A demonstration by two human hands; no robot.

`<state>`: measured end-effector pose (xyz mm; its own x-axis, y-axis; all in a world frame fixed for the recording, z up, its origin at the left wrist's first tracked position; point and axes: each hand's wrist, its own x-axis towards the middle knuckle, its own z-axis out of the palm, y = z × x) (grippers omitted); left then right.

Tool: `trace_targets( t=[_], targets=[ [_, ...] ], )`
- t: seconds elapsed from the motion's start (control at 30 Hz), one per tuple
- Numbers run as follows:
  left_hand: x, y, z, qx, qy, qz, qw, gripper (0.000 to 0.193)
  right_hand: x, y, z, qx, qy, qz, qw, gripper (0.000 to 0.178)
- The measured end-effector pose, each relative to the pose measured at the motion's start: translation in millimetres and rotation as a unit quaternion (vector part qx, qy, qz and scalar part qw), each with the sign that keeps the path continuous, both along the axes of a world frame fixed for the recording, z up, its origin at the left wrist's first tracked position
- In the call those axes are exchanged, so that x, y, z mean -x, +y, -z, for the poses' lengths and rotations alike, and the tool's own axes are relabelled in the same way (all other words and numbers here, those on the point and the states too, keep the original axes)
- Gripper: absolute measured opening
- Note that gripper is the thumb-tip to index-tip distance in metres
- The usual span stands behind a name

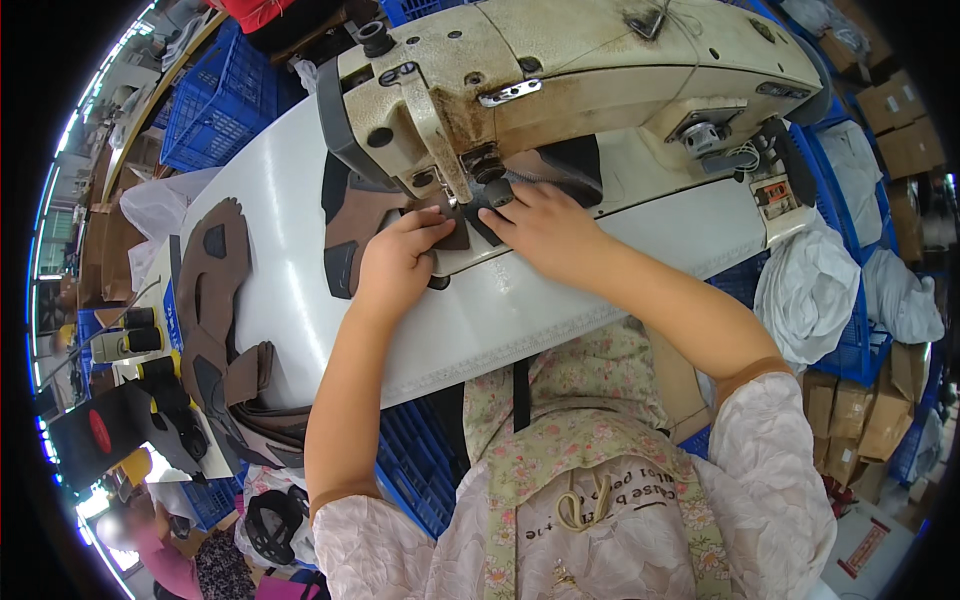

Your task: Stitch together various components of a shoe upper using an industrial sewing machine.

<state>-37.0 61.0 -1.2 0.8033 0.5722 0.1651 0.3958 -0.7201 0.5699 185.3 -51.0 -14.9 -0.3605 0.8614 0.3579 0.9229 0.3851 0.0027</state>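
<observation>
A cream industrial sewing machine [590, 80] stands before me, its needle and presser foot [450, 192] over brown and dark shoe upper pieces [352, 222]. Just left of the needle, my left hand [398, 262] has its fingers curled together on a small brown piece [455, 238]. My right hand [545, 228] grips the dark part of the work on the needle's other side, thumb and fingers bent around its edge. The fabric beneath both hands is partly hidden by fingers and the machine head. A dark curved piece [570, 165] lies under the machine arm.
On the white table [290, 330], more brown upper pieces [215, 270] lie at the left, with stacked ones [270, 425] hanging near the edge. Thread spools [135, 330] stand further left. Blue crates [225, 100], white bags [810, 290] and cardboard boxes [850, 415] surround the table.
</observation>
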Motion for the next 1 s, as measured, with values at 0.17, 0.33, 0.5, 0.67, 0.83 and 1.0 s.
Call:
trace_targets(
  t=[0.17,0.33,0.5,0.67,0.83,1.0],
  targets=[
    [1,4,3,-0.018,0.001,0.011,1.000,0.049,3,0,2,-0.020,-0.024,0.011,0.999,0.040],
    [0,2,9,-0.065,-0.016,0.028,0.997,0.047,5,0,2,-0.027,-0.033,0.027,0.999,0.039],
    [-4,8,4,-0.123,-0.013,0.046,0.991,0.047,6,1,-2,-0.026,-0.040,0.040,0.998,0.036],
    [-2,18,-4,0.024,-0.021,0.021,0.999,0.049,-12,3,1,-0.025,0.009,-0.018,0.999,0.025],
    [-2,34,-17,0.206,-0.016,-0.011,0.978,0.052,-20,1,2,0.005,0.041,-0.065,0.997,0.026],
    [-5,42,-19,0.304,-0.006,-0.028,0.952,0.048,-20,2,7,-0.026,0.040,-0.068,0.997,0.021]
  ],
)
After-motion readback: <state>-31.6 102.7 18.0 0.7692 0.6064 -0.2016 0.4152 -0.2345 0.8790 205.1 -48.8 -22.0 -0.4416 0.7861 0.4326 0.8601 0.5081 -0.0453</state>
